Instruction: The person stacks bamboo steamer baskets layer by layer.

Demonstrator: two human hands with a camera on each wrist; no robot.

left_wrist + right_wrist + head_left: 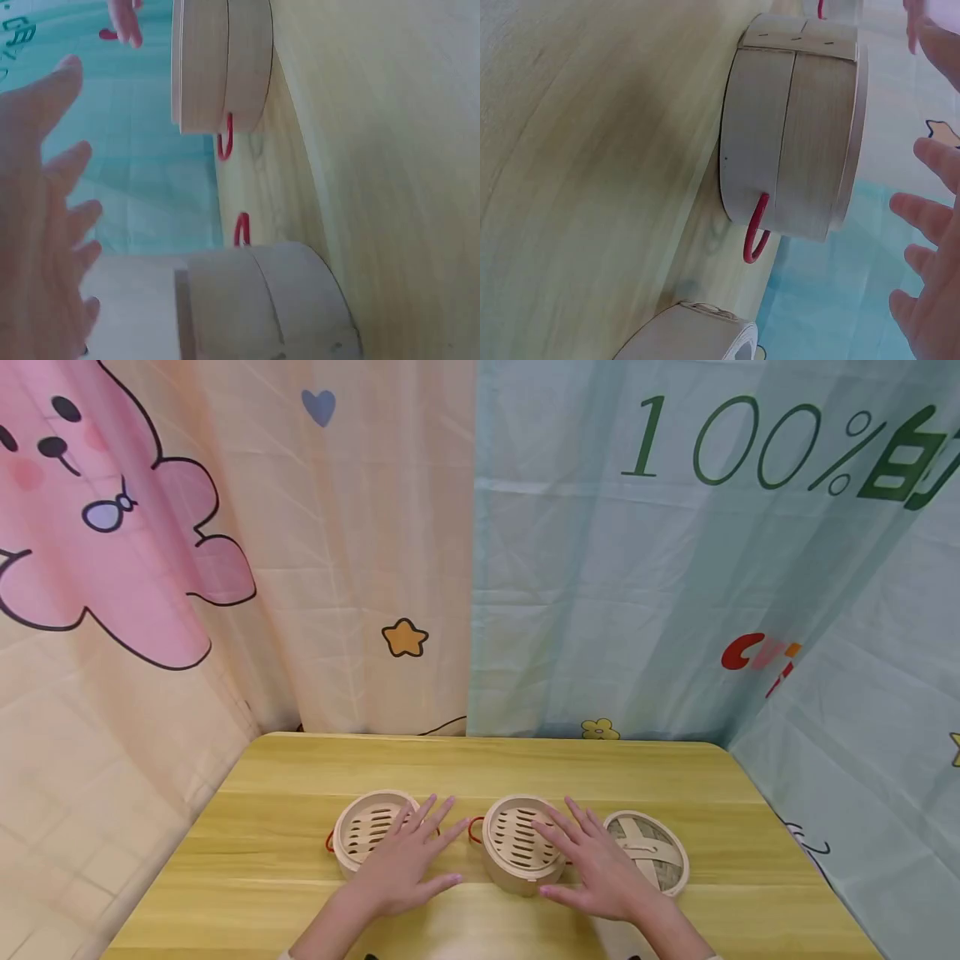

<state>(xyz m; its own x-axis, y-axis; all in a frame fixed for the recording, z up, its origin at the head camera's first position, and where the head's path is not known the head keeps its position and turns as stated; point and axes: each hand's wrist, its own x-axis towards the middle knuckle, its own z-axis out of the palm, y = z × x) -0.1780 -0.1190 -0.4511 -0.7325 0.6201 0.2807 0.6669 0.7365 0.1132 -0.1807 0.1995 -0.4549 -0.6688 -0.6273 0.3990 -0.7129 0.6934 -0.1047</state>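
Observation:
Two round bamboo steamer baskets with slotted bases and red cord loops stand on the wooden table, and a woven bamboo lid (667, 852) lies to their right. My left hand (405, 864), fingers spread, hovers over the right part of the left steamer basket (348, 839). Above the right edge of the middle steamer basket (517, 839), my right hand (603, 868) is spread too, partly covering the lid. Both wrist views show the fingers apart from the baskets, holding nothing. The left wrist view has a red cord loop (241, 229) on the near basket.
The wooden table (300, 768) ends at a back edge in front of hanging curtains. A peach curtain (337, 527) with cartoon prints hangs at left, a pale blue curtain (585, 568) at right. Side curtains flank both table sides.

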